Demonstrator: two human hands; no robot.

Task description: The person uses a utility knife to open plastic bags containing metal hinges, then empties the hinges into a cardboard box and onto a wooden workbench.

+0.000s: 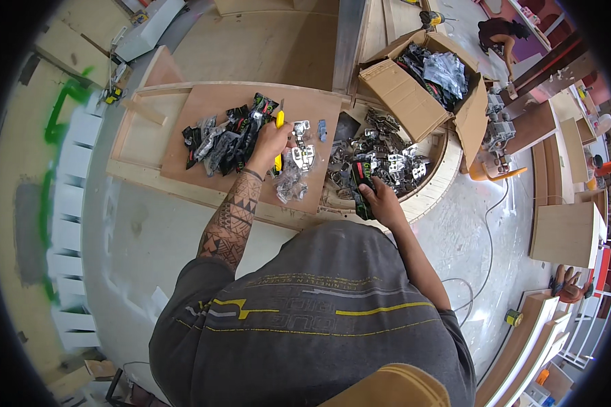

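Observation:
My left hand [271, 146] is closed around a yellow utility knife [280, 121], its blade end pointing away from me. Beside it, on a brown board [319, 105], lie a heap of black-and-clear plastic packets [227, 139], a metal cabinet hinge [304, 157] and crumpled clear bags [290, 184]. My right hand [385, 203] grips a black plastic packet [362, 182] with green print; its contents are hidden. Under and beyond that packet, many loose metal hinges [394, 163] fill a curved wooden recess.
An open cardboard box [407, 102] of packets stands at the far right of the recess. A small blue piece [322, 130] lies on the board. A yellow drill [431, 19] sits farther back. Cables [485, 251] run over the floor; another person [501, 37] bends down at the upper right.

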